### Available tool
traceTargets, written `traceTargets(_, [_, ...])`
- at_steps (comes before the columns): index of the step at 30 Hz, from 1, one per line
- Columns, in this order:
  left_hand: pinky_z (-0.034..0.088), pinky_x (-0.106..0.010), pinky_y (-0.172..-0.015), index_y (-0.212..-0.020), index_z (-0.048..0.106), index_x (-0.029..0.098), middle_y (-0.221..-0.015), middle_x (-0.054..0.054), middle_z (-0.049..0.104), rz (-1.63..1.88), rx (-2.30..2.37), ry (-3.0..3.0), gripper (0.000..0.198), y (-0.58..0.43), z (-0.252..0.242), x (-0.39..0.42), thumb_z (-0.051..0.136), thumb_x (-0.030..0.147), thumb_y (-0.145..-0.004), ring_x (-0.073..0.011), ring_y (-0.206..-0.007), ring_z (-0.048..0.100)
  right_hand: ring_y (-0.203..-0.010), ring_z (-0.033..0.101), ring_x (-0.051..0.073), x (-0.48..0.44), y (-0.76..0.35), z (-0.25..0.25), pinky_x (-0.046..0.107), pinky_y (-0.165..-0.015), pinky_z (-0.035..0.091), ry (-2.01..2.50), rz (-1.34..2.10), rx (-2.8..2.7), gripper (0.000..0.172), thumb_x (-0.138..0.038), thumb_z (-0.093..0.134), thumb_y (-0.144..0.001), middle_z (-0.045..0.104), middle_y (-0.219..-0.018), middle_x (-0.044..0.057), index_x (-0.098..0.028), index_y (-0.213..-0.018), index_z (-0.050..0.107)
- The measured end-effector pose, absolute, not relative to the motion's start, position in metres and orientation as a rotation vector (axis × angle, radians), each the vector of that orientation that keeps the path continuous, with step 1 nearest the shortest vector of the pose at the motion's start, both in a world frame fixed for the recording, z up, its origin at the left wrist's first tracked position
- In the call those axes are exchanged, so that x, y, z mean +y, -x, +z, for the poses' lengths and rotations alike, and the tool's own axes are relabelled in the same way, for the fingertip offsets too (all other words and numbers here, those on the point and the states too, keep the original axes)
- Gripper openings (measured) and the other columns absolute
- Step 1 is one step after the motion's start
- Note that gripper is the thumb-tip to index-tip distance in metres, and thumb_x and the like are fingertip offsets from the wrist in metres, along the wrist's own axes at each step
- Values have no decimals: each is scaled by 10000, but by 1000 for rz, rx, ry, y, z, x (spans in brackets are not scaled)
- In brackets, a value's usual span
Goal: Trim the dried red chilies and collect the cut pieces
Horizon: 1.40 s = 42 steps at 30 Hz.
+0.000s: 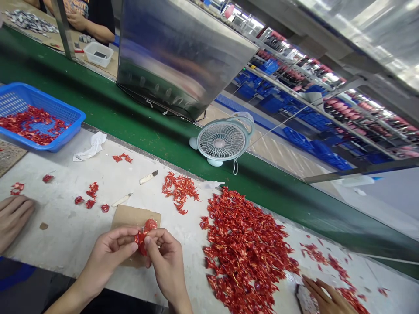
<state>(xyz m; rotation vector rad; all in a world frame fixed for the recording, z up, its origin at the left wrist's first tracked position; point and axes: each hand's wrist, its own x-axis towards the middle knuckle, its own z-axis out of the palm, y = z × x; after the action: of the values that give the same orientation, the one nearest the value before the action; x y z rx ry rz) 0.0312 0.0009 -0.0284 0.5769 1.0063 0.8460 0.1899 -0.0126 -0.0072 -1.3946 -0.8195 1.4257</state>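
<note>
Two hands are held together, the left hand (106, 259) and right hand (166, 261) being clamped on a crumpled red scrap (143, 237), which is held over a cardboard sheet (131, 216), with a red pile (245, 248) seen to the right.

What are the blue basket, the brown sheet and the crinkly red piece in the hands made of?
The blue basket looks like moulded plastic: glossy, with a grid of small holes. The brown sheet seems matte cardboard or kraft paper. The red piece looks like thin shiny film or foil, creased and reflective; I can't tell which.
</note>
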Motion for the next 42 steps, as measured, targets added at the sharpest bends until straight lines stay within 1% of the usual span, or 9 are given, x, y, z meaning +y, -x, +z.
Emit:
traceTargets(7, [624, -278, -884, -932, 814, 221, -1241, -73, 753, 937, 1038, -613, 226, -37, -27, 2, 855, 319, -733, -260, -1081, 738, -643, 624, 130, -19, -184, -8, 236, -575, 557, 1432, 1316, -795, 238, -414, 771, -850, 707, -842, 43, -197, -915, 699])
traceTargets(15, [633, -399, -916, -934, 829, 293, -1172, -68, 769, 974, 1063, -767, 164, -44, -19, -2, 807, 338, -778, -312, -1076, 735, -774, 691, 184, -20, -182, -9, 295, -703, 575, 1400, 1258, -806, 174, -366, 752, -875, 733, -873, 56, -219, -909, 664])
traceTargets(21, [554, -454, -1037, -1039, 793, 374, -1305, -15, 699, 914, 1221, -1230, 196, -16, -14, 16, 678, 312, -894, -328, -1226, 643, -676, 663, 164, -13, -209, -21, 259, -614, 525, 1410, 1167, -782, 294, -401, 772, -845, 719, -788, 22, -230, -946, 555])
traceTargets(25, [435, -486, -1130, -1078, 721, 271, -1263, -56, 675, 973, 1686, -1578, 189, 40, -17, 43, 622, 334, -929, -307, -1214, 622, -721, 677, 187, -16, -271, -24, 278, -630, 528, 1643, 784, -744, 448, -457, 800, -785, 721, -798, 21, -227, -1061, 532])
traceTargets(29, [477, -473, -1030, -1169, 680, 167, -1244, -124, 655, 737, 1968, -1753, 334, 83, -25, 63, 536, 381, -956, -326, -1142, 646, -770, 692, 232, -27, -346, -27, 355, -711, 535, 1986, 441, -703, 475, -475, 789, -749, 733, -833, 50, -220, -1068, 546])
traceTargets(34, [502, -369, -846, -1062, 701, 268, -1145, 14, 711, 688, 1973, -1787, 387, 89, -41, 64, 409, 494, -947, -257, -969, 693, -781, 695, 295, -39, -402, -31, 447, -802, 506, 2357, 95, -624, 370, -381, 773, -721, 755, -868, 113, -237, -997, 573])
traceTargets(37, [508, -334, -853, -1083, 693, 259, -1151, 2, 724, 556, 1877, -1856, 327, 89, -44, 62, 495, 478, -942, -260, -1013, 685, -750, 679, 269, -42, -392, -30, 427, -781, 505, 2383, -13, -690, 373, -459, 715, -772, 745, -858, 83, -208, -1030, 620])
traceTargets(39, [498, -341, -899, -1081, 685, 250, -1158, -20, 729, 468, 1835, -1909, 294, 91, -43, 61, 513, 454, -957, -269, -1067, 669, -707, 654, 244, -41, -368, -29, 383, -718, 504, 2307, 68, -860, 391, -520, 673, -820, 732, -812, 69, -181, -1016, 674])
traceTargets(42, [492, -329, -891, -1041, 681, 258, -1131, -16, 740, 445, 1846, -1948, 284, 93, -42, 61, 497, 462, -971, -264, -1064, 670, -643, 615, 211, -35, -320, -30, 327, -624, 487, 2073, 551, -1298, 333, -509, 677, -862, 733, -788, 69, -188, -912, 752])
